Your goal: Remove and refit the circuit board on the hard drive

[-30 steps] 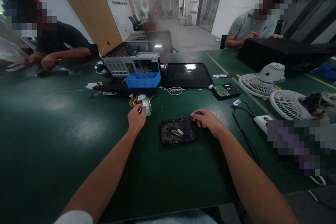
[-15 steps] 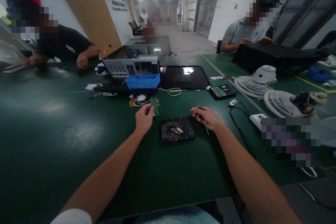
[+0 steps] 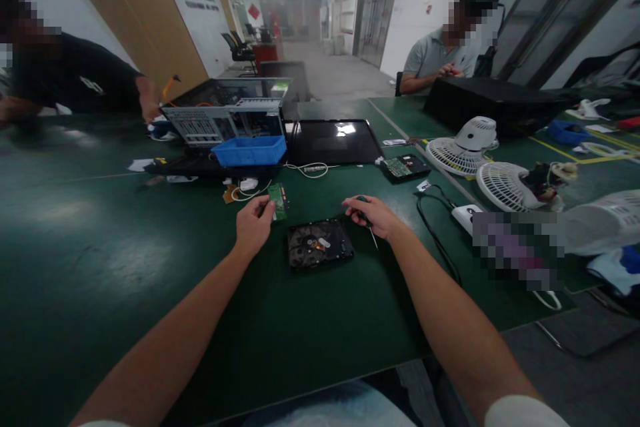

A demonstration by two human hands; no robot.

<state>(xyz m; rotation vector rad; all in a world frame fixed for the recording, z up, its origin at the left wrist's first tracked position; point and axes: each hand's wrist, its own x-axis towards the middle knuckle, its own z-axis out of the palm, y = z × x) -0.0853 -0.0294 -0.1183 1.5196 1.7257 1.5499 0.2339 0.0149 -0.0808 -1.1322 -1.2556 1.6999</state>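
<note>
My left hand pinches a small green circuit board just above the green table. A black hard drive lies flat on the table between my two hands, its underside with an orange flex part showing. To the drive's right, my right hand is closed round a screwdriver, whose thin shaft sticks out toward me.
Behind stand an open computer case, a blue bin, a black panel and another drive with a green board. White fans and black cables lie at right. Two other people sit at the far side.
My left hand carried the green board a little rightward, toward the hard drive. My right hand stayed beside the drive with the screwdriver. The view shifted right.
</note>
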